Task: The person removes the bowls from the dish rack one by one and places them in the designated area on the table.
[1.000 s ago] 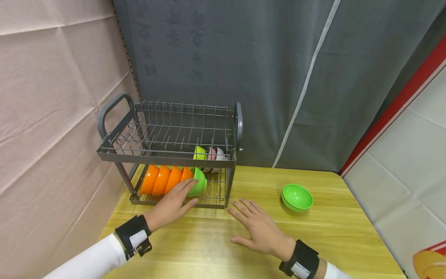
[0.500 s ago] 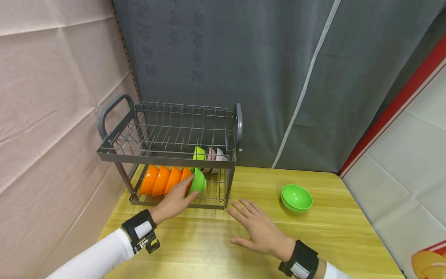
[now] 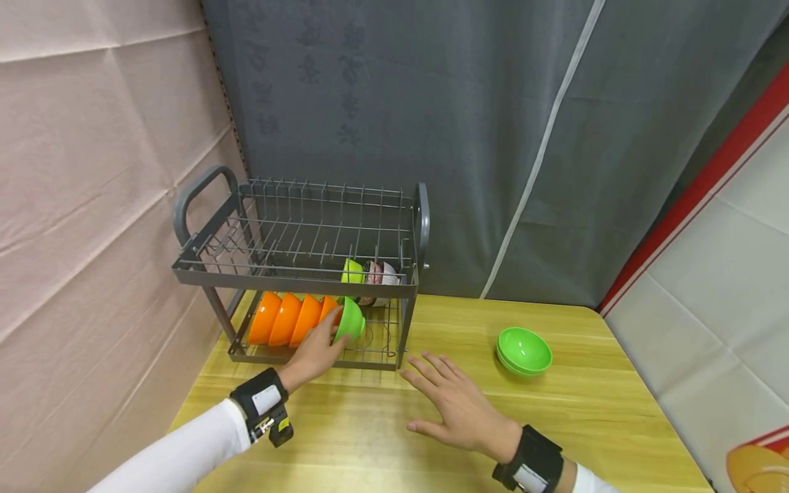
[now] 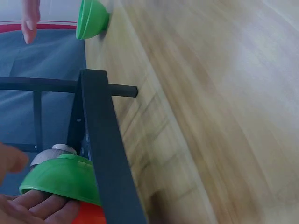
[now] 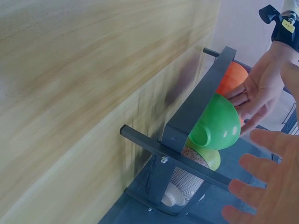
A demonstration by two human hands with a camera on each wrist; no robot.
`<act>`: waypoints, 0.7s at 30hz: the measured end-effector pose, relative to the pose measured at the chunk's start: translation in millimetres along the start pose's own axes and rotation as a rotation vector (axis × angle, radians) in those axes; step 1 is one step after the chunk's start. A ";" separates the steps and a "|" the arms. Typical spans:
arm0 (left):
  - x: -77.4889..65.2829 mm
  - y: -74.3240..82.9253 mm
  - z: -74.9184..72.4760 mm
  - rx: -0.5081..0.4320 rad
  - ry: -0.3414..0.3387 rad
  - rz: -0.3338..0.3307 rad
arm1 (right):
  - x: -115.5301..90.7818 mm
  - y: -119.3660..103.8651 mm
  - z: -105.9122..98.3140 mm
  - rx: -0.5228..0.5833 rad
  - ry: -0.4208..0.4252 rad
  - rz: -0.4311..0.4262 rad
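A green bowl (image 3: 351, 320) stands on its side at the right end of a row of orange bowls (image 3: 287, 319) on the dish rack's lower shelf. My left hand (image 3: 317, 348) reaches in from the front, its fingers between that green bowl and the nearest orange bowl. In the left wrist view, the fingers (image 4: 49, 205) lie inside the green bowl's rim, while the thumb (image 4: 11, 159) stays apart from its outer side. My right hand (image 3: 459, 407) is spread over the table to the right of the rack, holding nothing.
The two-tier dark metal rack (image 3: 296, 282) has raised side handles and an upper wire shelf. Behind the green bowl are a lime bowl (image 3: 353, 270) and patterned bowls (image 5: 184, 182). Stacked green bowls (image 3: 524, 350) stand on the wooden table (image 3: 592, 411) at right.
My left hand has drawn back slightly from across the green bowl's front, and its fingers have slipped between the green and orange bowls. The right hand has stayed still.
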State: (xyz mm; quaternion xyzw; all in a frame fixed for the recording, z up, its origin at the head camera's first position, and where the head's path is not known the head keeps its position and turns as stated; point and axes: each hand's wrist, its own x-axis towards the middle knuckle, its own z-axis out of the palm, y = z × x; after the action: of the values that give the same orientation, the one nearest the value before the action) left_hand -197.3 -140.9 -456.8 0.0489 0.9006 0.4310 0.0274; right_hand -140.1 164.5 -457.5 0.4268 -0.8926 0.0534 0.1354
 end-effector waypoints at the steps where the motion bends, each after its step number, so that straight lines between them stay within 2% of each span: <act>1: -0.1 -0.7 0.8 -0.008 0.011 -0.008 | 0.1 -0.1 -0.2 0.001 -0.002 0.000; 6: 2.2 -6.0 4.0 -0.030 0.050 -0.030 | 0.9 -0.3 -0.4 0.012 -0.004 -0.002; 11: 4.2 -9.6 4.7 -0.041 0.070 -0.020 | 1.7 -1.2 -0.8 0.012 -0.010 -0.002; 21: 1.9 -6.8 -6.2 -0.080 0.045 -0.036 | 2.7 -1.0 -1.7 -0.002 -0.012 0.001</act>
State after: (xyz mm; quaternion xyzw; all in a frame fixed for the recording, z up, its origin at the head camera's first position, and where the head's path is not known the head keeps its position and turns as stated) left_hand -200.2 -149.7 -458.2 0.0217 0.8837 0.4672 0.0169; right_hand -140.6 162.3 -455.1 0.4265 -0.8936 0.0501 0.1305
